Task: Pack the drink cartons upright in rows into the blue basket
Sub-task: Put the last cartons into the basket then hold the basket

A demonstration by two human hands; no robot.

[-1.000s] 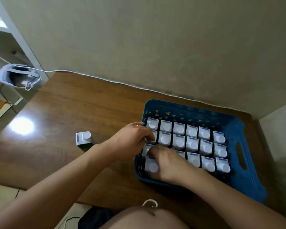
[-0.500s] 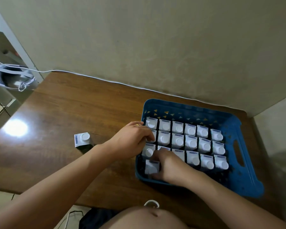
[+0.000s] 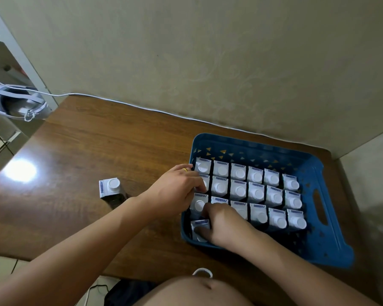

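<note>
White-capped drink cartons (image 3: 239,191) stand upright in rows in the blue plastic basket (image 3: 332,237) on the brown wooden desk (image 3: 86,151), where the right hand (image 3: 224,224) grips a near-left corner carton (image 3: 200,228), the left hand (image 3: 177,188) fingers curled on neighbouring cartons, one spare carton (image 3: 111,192) left outside.
</note>
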